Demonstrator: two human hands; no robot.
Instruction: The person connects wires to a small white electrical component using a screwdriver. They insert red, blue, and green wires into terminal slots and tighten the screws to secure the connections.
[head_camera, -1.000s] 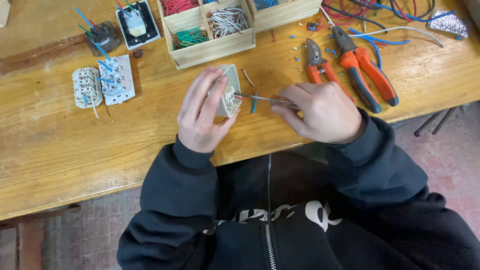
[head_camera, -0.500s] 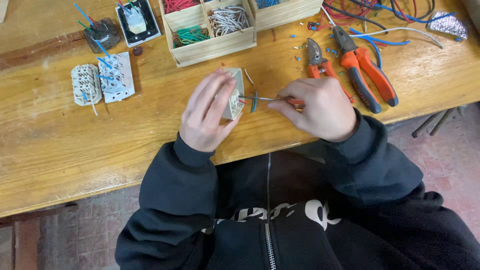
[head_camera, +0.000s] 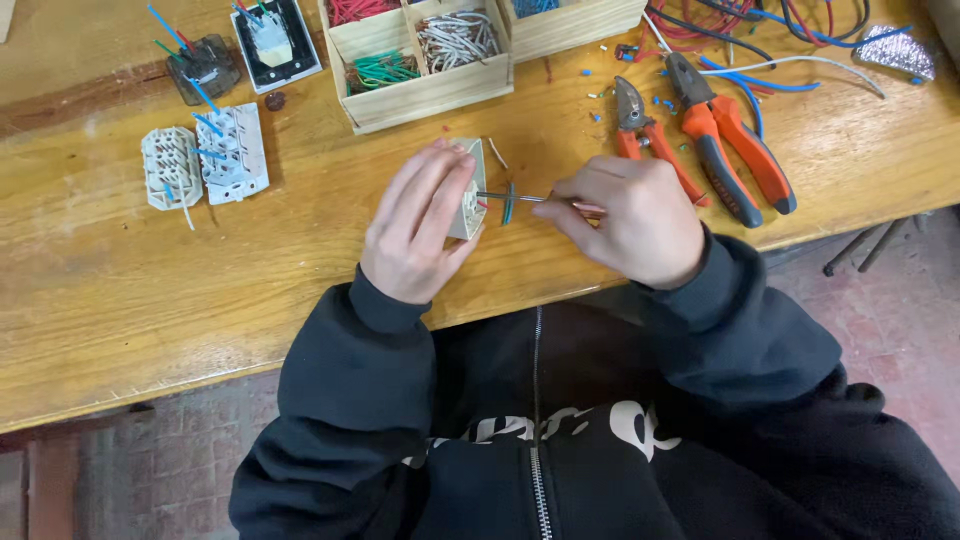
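Head view: left hand (head_camera: 415, 230) gripping white socket module (head_camera: 468, 190) on edge, right hand (head_camera: 630, 215) pinching screwdriver (head_camera: 525, 198), tip at module's terminals just past left fingertips, short green wire (head_camera: 508, 202) beside shaft; apparently midway, wire seemingly unfastened.

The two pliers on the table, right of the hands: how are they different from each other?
The small pliers lie nearer the right hand, and that hand covers the ends of their handles; the large pliers lie farther right, in full view. The small pliers have short, thin handles, the large pliers long, thick ones with dark grips. Both have orange handles and lie flat, heads pointing away from the person.
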